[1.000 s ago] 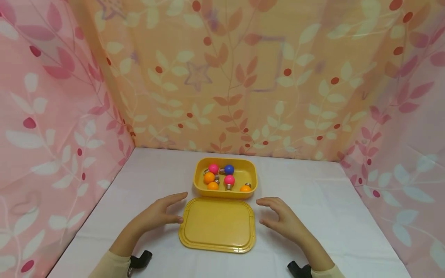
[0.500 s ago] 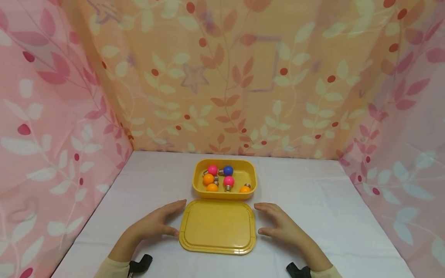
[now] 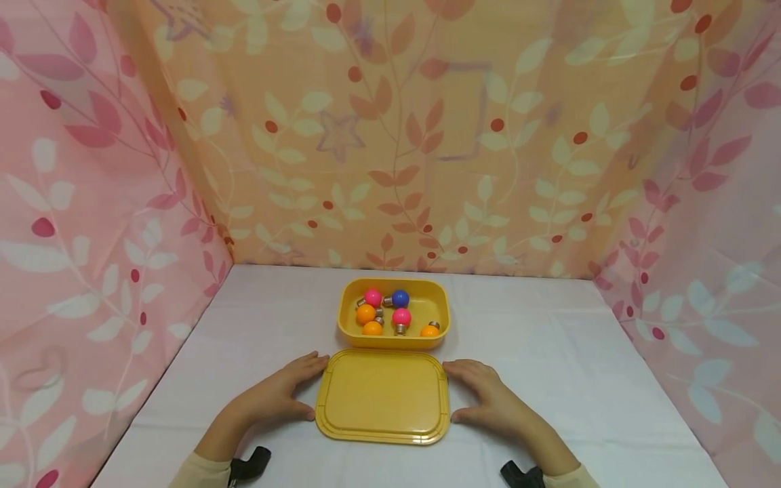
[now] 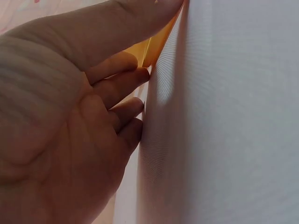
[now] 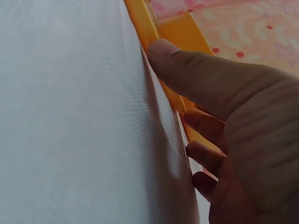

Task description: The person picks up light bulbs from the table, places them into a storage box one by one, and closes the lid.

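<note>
A yellow rectangular lid [image 3: 382, 396] lies flat on the white cloth, just in front of a matching open box [image 3: 393, 343]. Small bulbs with metal screw bases lie in the box: two pink, one blue bulb [image 3: 400, 298] and several orange. My left hand [image 3: 274, 393] is at the lid's left edge, thumb near the front and fingers towards the back corner. At the right edge, my right hand [image 3: 491, 400] mirrors it. In the right wrist view its thumb tip meets the yellow lid edge [image 5: 144, 21]. Left contact is partly hidden in the left wrist view.
White cloth [image 3: 549, 339] covers the table on both sides of the box. Patterned curtains stand behind [image 3: 390, 135] and along the left and right. Black wrist camera mounts [image 3: 250, 463] sit below both wrists.
Both hands have come down and inward, from apart from the lid to its left and right edges. The view has shifted slightly. Box and bulbs stay put.
</note>
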{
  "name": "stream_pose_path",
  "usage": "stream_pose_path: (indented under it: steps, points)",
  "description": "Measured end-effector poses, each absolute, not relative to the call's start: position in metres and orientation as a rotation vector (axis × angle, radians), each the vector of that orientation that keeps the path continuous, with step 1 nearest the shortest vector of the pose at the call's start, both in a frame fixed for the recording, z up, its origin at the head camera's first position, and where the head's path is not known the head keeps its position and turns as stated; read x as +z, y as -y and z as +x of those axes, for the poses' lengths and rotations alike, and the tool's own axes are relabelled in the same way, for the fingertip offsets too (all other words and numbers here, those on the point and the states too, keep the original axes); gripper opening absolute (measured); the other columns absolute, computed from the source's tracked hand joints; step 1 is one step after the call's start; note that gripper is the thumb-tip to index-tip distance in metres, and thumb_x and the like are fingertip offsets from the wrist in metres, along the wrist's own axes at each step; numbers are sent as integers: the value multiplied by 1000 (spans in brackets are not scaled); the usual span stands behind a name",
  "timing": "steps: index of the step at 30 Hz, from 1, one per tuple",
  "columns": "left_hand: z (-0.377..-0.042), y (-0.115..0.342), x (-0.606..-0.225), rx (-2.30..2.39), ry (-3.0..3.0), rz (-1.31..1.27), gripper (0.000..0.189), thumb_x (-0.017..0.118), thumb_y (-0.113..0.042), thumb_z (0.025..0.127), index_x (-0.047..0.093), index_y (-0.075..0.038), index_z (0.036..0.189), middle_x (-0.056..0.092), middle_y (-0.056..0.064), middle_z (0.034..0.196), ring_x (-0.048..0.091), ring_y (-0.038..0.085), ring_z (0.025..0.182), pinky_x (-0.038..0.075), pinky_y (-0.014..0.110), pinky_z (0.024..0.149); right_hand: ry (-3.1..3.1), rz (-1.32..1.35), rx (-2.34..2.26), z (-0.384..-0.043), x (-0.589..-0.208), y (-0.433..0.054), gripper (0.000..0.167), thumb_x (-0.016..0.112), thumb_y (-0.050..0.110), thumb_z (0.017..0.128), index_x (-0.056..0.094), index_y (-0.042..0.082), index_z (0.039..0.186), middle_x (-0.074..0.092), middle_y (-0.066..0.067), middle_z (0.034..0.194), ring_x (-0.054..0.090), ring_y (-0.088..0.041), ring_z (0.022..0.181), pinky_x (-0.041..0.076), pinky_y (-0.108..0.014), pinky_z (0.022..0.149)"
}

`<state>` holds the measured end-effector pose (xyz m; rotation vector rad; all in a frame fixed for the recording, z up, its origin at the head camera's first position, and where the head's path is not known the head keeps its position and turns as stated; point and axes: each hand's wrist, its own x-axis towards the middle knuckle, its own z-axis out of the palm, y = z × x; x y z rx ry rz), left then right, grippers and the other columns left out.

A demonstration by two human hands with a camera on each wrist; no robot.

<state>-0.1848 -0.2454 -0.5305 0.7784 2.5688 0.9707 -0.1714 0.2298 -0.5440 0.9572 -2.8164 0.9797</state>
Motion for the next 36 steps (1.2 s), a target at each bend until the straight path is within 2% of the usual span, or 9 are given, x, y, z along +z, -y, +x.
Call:
stream_pose_path:
  steps: [10,16,21,27,29,32,34,36]
  points:
    - [-187,245,-526,940,-2588,783,99,87,-42,77,39,-16,159,31,13,167,20,40,155,20,68,121,2795,988,893,-177,-545,-227,83,87,49,76,57,18,147,57,2,149,45,-29,142,29,-59,116]
    - [-190,248,-530,949,-2583,793,98,85,-50,77,40,-20,159,31,9,167,22,36,156,21,66,122,2790,977,885,-175,-546,-227,83,85,53,76,59,16,145,58,1,148,46,-30,142,29,-59,115]
    - [-192,251,-532,989,-2564,791,98,83,-57,75,43,-26,158,31,4,167,23,30,156,22,65,122,2802,949,945,-173,-545,-230,82,81,59,77,59,19,145,58,3,148,46,-31,142,31,-63,115]
    - [-193,253,-532,1087,-2532,793,90,83,-55,76,48,-29,155,39,3,164,29,31,154,25,64,121,2816,901,1063,-172,-543,-236,77,80,59,78,60,26,144,58,9,146,48,-26,141,35,-61,115]
    - [-194,254,-532,1141,-2522,788,83,82,-50,80,50,-28,153,43,3,161,33,32,152,29,53,123,2821,886,1130,-172,-541,-237,73,80,56,78,61,27,143,60,10,145,51,-24,139,37,-60,115]
    - [-194,255,-532,1256,-2468,780,74,81,-39,85,53,-25,152,49,2,157,39,30,149,32,28,121,2833,853,1230,-172,-538,-237,68,81,53,79,64,28,140,62,11,141,54,-22,135,40,-58,114]
    - [-193,255,-532,1331,-2419,768,69,80,-33,88,54,-22,151,51,1,155,42,24,148,29,14,115,2842,823,1289,-171,-536,-237,64,81,51,80,65,28,138,64,12,139,56,-21,134,42,-56,113]
    - [-193,254,-531,1385,-2365,753,66,79,-30,89,55,-21,150,52,0,154,43,16,146,29,9,111,2849,793,1340,-171,-534,-237,60,81,50,82,66,29,137,64,12,139,57,-21,133,44,-53,113]
